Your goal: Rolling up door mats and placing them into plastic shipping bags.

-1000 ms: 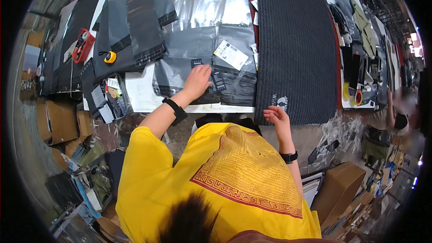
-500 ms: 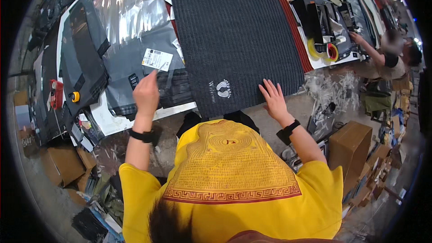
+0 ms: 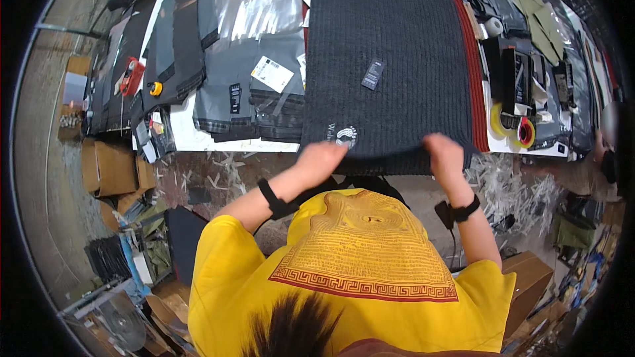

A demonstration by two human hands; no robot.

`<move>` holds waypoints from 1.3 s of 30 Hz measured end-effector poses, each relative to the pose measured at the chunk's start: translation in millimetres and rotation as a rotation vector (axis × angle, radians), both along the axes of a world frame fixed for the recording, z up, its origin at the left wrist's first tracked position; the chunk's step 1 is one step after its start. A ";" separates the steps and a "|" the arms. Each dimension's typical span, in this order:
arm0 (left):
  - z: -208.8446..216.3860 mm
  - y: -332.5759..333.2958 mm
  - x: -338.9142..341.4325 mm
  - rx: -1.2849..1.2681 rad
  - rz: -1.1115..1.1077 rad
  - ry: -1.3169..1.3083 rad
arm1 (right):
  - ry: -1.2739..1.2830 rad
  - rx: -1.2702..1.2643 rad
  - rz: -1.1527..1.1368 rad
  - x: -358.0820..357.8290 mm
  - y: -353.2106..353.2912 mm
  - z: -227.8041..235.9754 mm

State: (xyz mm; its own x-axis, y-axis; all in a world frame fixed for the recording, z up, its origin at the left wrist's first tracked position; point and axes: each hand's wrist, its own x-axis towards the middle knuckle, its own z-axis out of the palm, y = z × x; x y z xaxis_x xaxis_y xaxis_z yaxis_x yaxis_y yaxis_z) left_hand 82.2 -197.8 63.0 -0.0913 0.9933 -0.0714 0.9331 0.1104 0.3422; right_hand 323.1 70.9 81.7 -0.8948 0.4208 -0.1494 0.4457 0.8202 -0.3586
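2 hands at the near edge of a dark grey ribbed footprint-print mat (image 3: 397, 20): left hand (image 3: 321, 162) with fingers curled tight on the rim, beside the white footprint print (image 3: 345, 137); right hand (image 3: 444, 157) likewise closed on it, farther along. Mat spread over the white table (image 3: 278, 147), atop a red mat (image 3: 472, 102). Done, apparently: laid flat, dark tag (image 3: 374, 75) resting on the ribs, near edge raised. Remaining flat and unfolded: all beyond that edge. Close behind it, yellow shirt (image 3: 364, 251), so scant room bodyward. Leftward, plastic bags (image 3: 221, 99) right alongside; rightward, 2 tape rolls (image 3: 526, 132) just past red edging. Open room mainly upward; far end cut off, impossible to judge.
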 end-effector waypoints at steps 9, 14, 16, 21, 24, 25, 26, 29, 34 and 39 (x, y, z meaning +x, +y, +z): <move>-55.0 14.0 -0.1 0.187 0.100 0.280 | 0.212 0.177 -0.013 8.5 -2.1 -64.5; -64.9 -7.2 8.8 0.141 0.050 0.341 | 0.180 0.264 0.006 27.5 -16.2 -70.1; -58.9 1.1 -0.1 0.086 0.012 0.232 | 0.221 0.338 -0.001 20.4 -11.7 -63.7; -54.6 39.6 -36.4 -0.081 0.259 -0.200 | -0.099 0.019 -0.227 -9.2 37.6 -83.0; -53.0 57.7 -50.0 0.262 0.093 -0.100 | 0.085 0.038 -0.309 -30.7 58.9 -85.1; -65.0 53.0 -49.6 0.258 0.038 -0.025 | 0.246 0.195 -0.245 -40.3 63.2 -83.3; -76.5 46.2 -44.3 0.254 -0.018 0.049 | 0.250 0.197 -0.239 -44.4 64.4 -79.9; -69.5 40.5 -21.1 0.290 0.021 0.242 | 0.140 0.203 -0.120 -38.1 46.1 -79.9; -72.3 65.9 -77.6 0.120 0.112 -0.209 | 0.295 0.307 -0.038 -50.4 -1.1 -63.5; -52.3 93.5 -78.3 0.455 -0.003 0.208 | 0.263 0.184 0.055 -118.3 90.5 -83.3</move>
State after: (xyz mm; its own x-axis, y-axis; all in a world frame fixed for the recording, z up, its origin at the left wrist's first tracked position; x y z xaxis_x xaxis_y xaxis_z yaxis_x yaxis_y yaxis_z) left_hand 3.9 -104.3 10.7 -0.0543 0.9198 0.3887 0.9868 -0.0100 0.1615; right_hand 204.8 161.4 -1.6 -0.9147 0.3691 0.1645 0.3104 0.9024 -0.2989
